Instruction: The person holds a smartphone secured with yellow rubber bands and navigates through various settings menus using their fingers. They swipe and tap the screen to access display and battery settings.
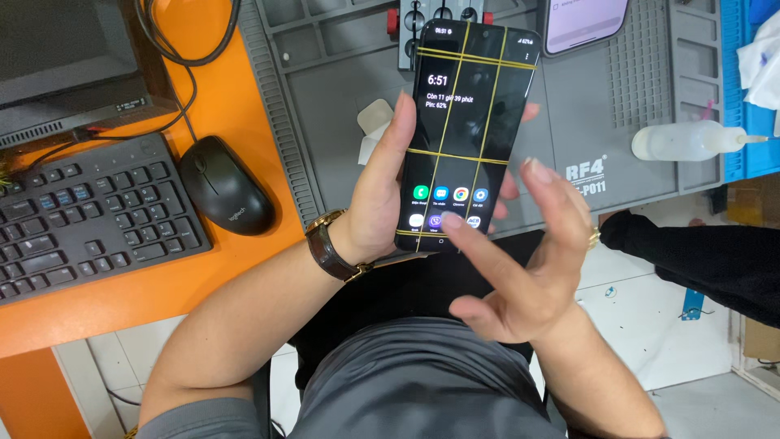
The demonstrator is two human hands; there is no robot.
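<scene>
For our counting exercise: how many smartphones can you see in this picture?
2. One smartphone, wrapped in yellow rubber bands, is held in the left hand. A second smartphone lies on the grey repair mat at the top edge, partly cut off. Others may be hidden.

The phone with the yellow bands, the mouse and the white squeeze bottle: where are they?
phone (pixel 465 130), head view, middle of its lit screen.
mouse (pixel 225 184), head view, top of its black shell.
white squeeze bottle (pixel 682 141), head view, middle of its body.

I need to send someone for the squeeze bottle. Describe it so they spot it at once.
Start at the grey work mat on the orange desk and go to its right edge. There lies the squeeze bottle, on its side: translucent white, with a thin nozzle pointing right toward the blue tray.
</scene>
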